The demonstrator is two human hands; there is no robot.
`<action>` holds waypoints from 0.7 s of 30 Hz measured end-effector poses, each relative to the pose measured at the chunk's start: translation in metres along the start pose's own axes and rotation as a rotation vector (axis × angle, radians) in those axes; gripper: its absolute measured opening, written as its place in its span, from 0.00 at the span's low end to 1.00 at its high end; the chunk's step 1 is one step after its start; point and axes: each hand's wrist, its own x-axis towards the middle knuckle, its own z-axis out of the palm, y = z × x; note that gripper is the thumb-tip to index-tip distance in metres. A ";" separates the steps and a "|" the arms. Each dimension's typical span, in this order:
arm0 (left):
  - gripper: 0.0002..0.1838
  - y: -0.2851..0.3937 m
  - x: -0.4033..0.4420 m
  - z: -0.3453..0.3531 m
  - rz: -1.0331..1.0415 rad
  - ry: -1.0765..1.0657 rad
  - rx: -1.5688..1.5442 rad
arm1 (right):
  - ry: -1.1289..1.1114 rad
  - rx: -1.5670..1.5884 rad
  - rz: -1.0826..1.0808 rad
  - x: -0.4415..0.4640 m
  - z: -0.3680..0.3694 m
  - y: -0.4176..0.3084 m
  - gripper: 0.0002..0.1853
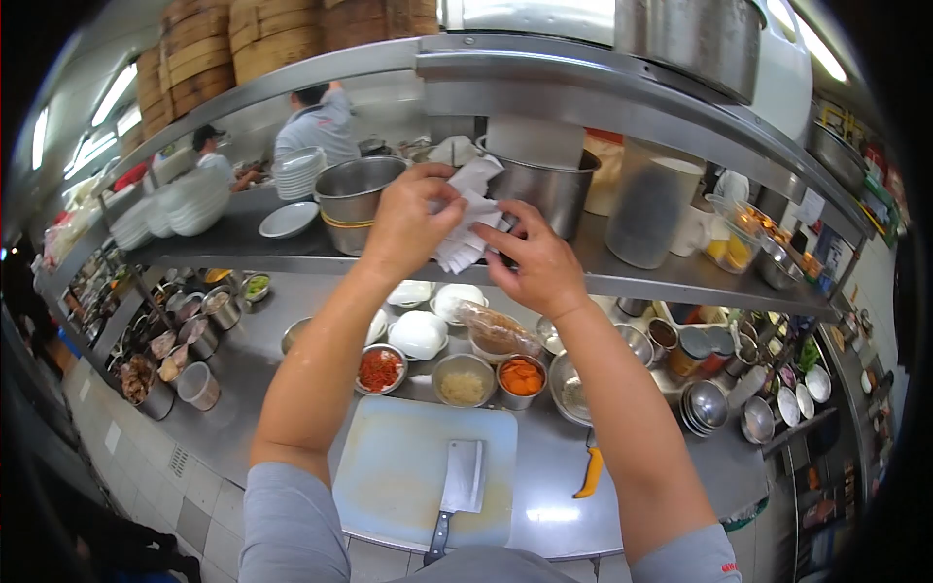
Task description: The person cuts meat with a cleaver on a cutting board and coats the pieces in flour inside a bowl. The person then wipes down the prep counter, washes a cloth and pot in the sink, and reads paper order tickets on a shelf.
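Note:
Both arms reach up to the steel shelf, where crumpled white paper slips hang in front of the pots. My left hand has its fingers curled and pinched on the left side of the slips. From the right, my right hand grips their edge with bent fingers. A steel pot stands left of the hands, and a taller pot is just behind the right one. Below lies a cleaver on a pale cutting board.
Bowls of chopped red chilli, minced garlic and sliced carrot line the board's far side. A yellow-handled knife lies to the right. Stacked white bowls occupy the shelf's left. Two people are beyond the shelf.

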 end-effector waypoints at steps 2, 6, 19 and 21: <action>0.08 0.001 0.000 0.003 0.013 0.029 0.001 | -0.003 -0.024 -0.007 0.002 -0.003 -0.002 0.20; 0.06 0.000 0.000 0.001 0.154 0.084 0.056 | -0.009 -0.011 0.017 0.002 -0.005 -0.004 0.19; 0.09 -0.002 0.010 -0.013 0.218 -0.211 0.226 | -0.100 -0.004 0.047 0.007 -0.010 -0.003 0.17; 0.10 -0.002 0.010 -0.018 0.207 -0.235 0.223 | -0.119 0.006 0.050 0.009 -0.010 -0.003 0.17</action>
